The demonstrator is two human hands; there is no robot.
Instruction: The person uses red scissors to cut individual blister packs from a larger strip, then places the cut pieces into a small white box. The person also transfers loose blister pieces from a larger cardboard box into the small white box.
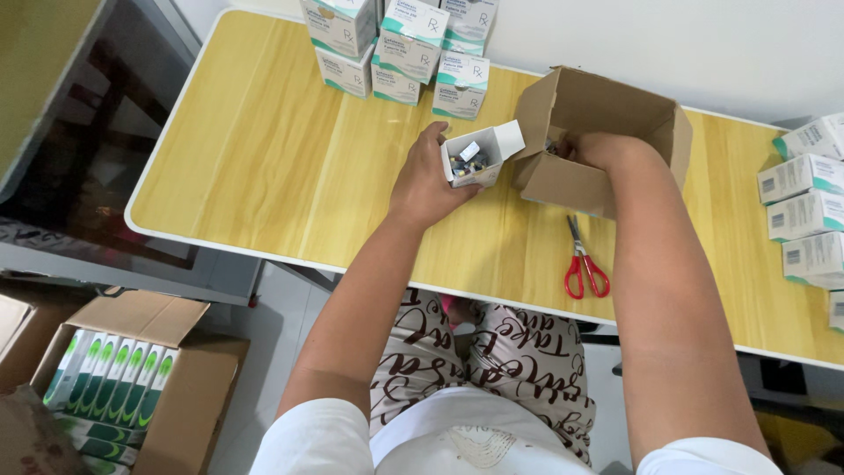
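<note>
My left hand [425, 180] grips a small white carton [477, 157] with its top flap open; several little vials stand inside it. It rests on the yellow wooden table [264, 158]. My right hand [591, 146] reaches into a brown cardboard box [607, 114] tilted on its side just right of the carton. The fingers are hidden by the box wall, so what they hold cannot be seen.
Red-handled scissors [583, 260] lie near the table's front edge. White-and-teal cartons are stacked at the back [400, 48] and along the right edge [804, 211]. On the floor at lower left an open cardboard box [132, 369] holds green-and-white packs.
</note>
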